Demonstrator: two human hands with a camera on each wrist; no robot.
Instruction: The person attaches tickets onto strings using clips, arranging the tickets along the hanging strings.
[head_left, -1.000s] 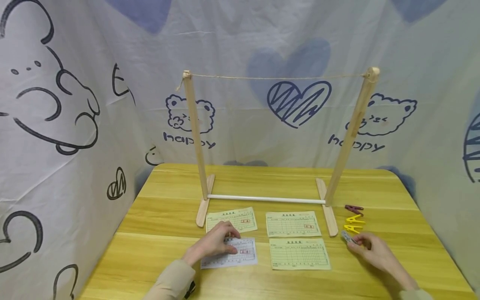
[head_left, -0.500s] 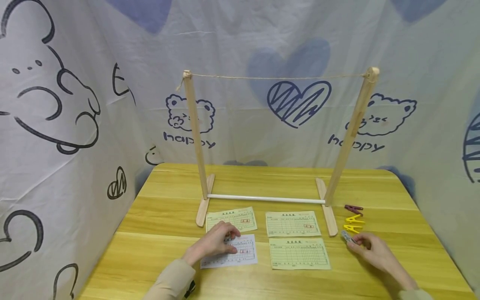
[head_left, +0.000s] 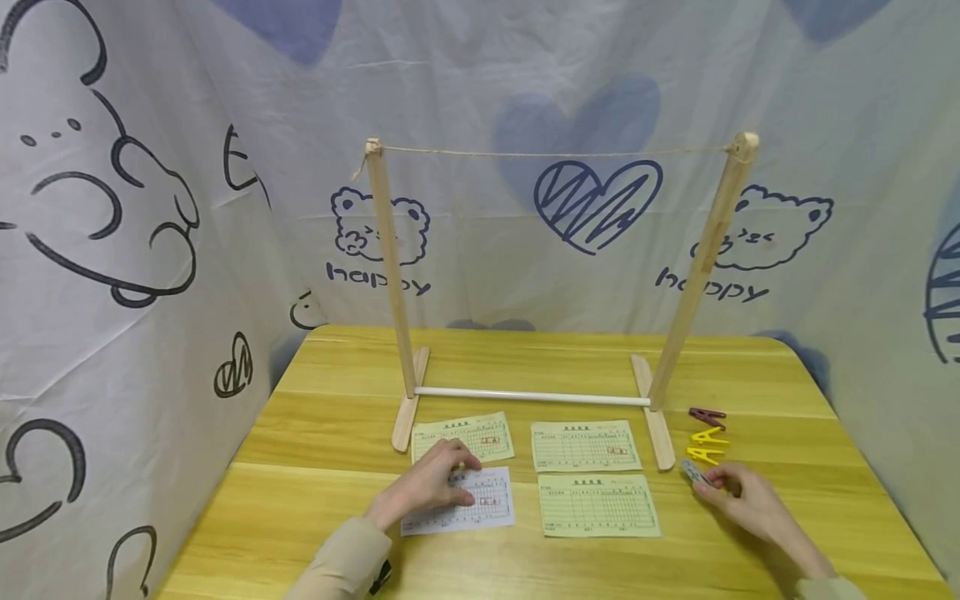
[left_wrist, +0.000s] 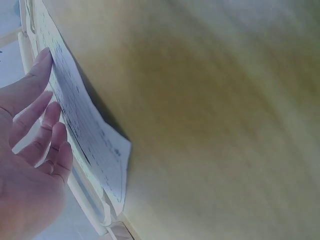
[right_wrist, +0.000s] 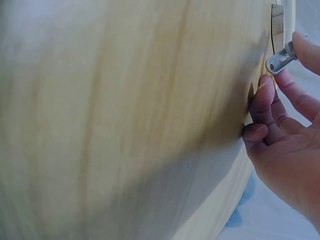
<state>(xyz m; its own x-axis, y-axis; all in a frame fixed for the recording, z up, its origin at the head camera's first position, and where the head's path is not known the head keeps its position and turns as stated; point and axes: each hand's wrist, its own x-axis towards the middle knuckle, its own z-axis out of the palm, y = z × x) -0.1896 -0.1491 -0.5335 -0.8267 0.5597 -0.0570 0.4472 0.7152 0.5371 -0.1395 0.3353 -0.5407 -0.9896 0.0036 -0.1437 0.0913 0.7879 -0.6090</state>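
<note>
A white printed slip [head_left: 491,500] lies at the front left of the table, its left part hidden under my left hand [head_left: 427,485]. In the left wrist view the thumb [left_wrist: 44,62] touches the slip's face, with the fingers loosely bent beside it. One edge of the slip lifts slightly off the wood. Between thumb and forefinger my right hand [head_left: 750,500] pinches a grey clothespin [right_wrist: 281,60], low over the table at the right. Beyond that hand lie two yellow clothespins [head_left: 705,456] and a dark purple one [head_left: 707,417].
Three yellowish printed slips [head_left: 588,446] lie flat, two at the right and one behind the white slip. Behind them stands a wooden frame [head_left: 693,287] with a string [head_left: 555,154] across its top and a white rod [head_left: 532,396] low down. Patterned cloth [head_left: 487,275] surrounds the table.
</note>
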